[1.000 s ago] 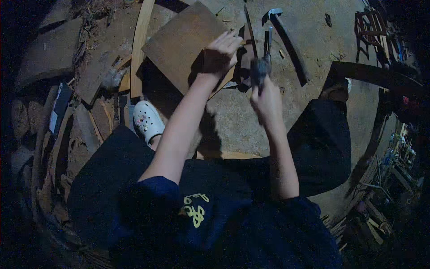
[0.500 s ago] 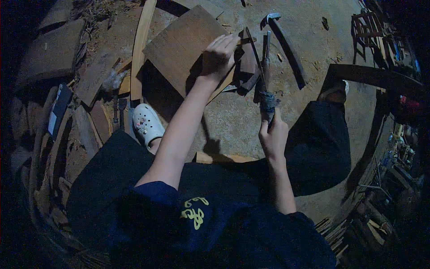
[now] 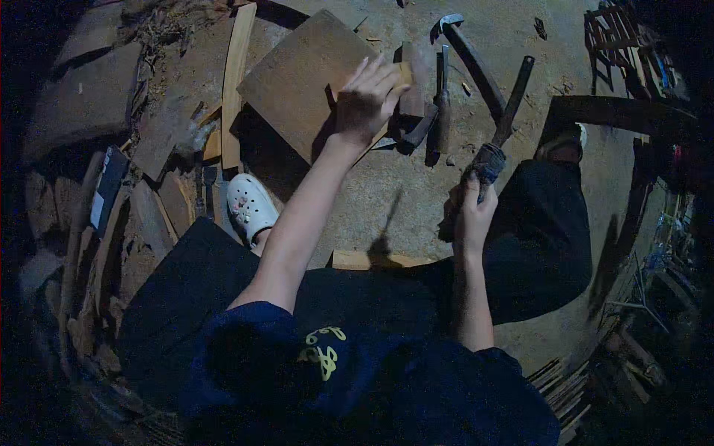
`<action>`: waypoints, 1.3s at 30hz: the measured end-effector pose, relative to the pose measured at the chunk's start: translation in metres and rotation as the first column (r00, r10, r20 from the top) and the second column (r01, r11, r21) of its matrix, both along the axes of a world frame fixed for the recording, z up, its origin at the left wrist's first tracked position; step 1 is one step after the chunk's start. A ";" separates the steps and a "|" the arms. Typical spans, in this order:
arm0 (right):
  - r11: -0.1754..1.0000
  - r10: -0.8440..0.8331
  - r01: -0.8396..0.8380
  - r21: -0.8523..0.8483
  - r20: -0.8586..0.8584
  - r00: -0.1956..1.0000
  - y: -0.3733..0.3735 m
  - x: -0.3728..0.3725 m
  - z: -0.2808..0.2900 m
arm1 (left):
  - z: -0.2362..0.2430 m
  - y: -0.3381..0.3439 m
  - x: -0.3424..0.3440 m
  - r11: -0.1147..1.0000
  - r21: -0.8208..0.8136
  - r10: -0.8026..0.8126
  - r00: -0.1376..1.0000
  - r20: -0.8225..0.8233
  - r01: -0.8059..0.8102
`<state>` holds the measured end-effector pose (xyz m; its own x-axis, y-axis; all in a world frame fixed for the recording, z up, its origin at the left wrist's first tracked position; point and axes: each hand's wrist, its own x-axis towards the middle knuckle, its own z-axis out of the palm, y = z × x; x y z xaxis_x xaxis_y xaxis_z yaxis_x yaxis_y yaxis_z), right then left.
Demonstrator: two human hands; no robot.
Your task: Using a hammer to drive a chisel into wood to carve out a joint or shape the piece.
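The left hand [image 3: 366,98] rests on a small block of wood [image 3: 405,89] at the right edge of a flat brown board [image 3: 301,82], far out in front on the dusty ground [image 3: 387,193]. Its fingers are spread apart and laid over the block, not closed in a fist. The right hand [image 3: 472,215] is nearer and to the right, wrapped tight around the wrapped handle of a dark tool [image 3: 506,119] that points up and away to the far right. It may be a hammer, but its far end is too dark to tell. A chisel [image 3: 442,104] lies on the ground just right of the block. A hammer with a shiny head [image 3: 465,48] lies farther off. A long thin plank [image 3: 234,82] lies left of the board. A white shoe [image 3: 251,207] sits near the left.
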<state>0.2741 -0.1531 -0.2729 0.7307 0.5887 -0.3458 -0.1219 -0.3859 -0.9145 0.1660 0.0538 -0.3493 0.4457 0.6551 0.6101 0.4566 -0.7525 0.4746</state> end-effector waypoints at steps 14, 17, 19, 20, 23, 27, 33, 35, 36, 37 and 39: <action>0.999 -0.053 0.054 -0.002 -0.178 0.983 0.006 -0.004 0.008 | 0.146 -0.012 -0.007 0.225 -0.626 -0.158 0.662 0.732 0.746; 0.999 -0.043 0.045 0.006 -0.174 0.984 0.004 -0.003 0.009 | 0.146 -0.009 -0.007 0.240 -0.602 -0.150 0.642 0.752 0.761; 0.999 -0.041 0.042 0.002 -0.160 0.986 0.004 -0.004 0.009 | 0.146 -0.007 -0.006 0.253 -0.585 -0.146 0.628 0.764 0.771; 0.999 -0.045 0.047 0.008 -0.160 0.986 0.004 -0.005 0.008 | 0.146 -0.005 -0.005 0.260 -0.576 -0.144 0.621 0.770 0.775; 0.999 -0.052 0.051 -0.013 -0.160 0.986 0.001 -0.004 0.004 | 0.146 -0.002 -0.005 0.285 -0.548 -0.135 0.599 0.789 0.786; 0.999 -0.048 0.046 -0.021 -0.164 0.985 0.000 -0.002 0.000 | 0.145 0.002 -0.008 0.324 -0.520 -0.115 0.578 0.808 0.791; 0.998 -0.036 0.027 -0.054 -0.165 0.986 0.006 -0.004 0.007 | 0.144 0.010 -0.010 0.370 -0.474 -0.090 0.539 0.837 0.799; 0.998 -0.041 0.033 -0.061 -0.139 0.989 0.007 -0.004 0.004 | 0.146 0.011 -0.011 0.386 -0.462 -0.087 0.530 0.844 0.798; 0.997 -0.045 0.037 -0.072 -0.111 0.993 0.006 -0.004 0.002 | 0.147 0.012 -0.012 0.395 -0.456 -0.085 0.526 0.846 0.798; 0.997 -0.047 0.039 -0.071 -0.112 0.993 0.005 -0.002 -0.001 | 0.148 0.013 -0.012 0.401 -0.449 -0.082 0.519 0.851 0.798; 0.999 0.005 -0.008 -0.045 -0.067 0.998 0.002 0.001 -0.006 | 0.150 0.016 -0.013 0.414 -0.435 -0.076 0.506 0.859 0.800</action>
<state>0.2755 -0.1514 -0.2784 0.7014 0.5758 -0.4200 -0.1795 -0.4276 -0.8860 0.1535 0.0694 -0.1991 0.5527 0.7908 0.2629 -0.5239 0.0844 0.8476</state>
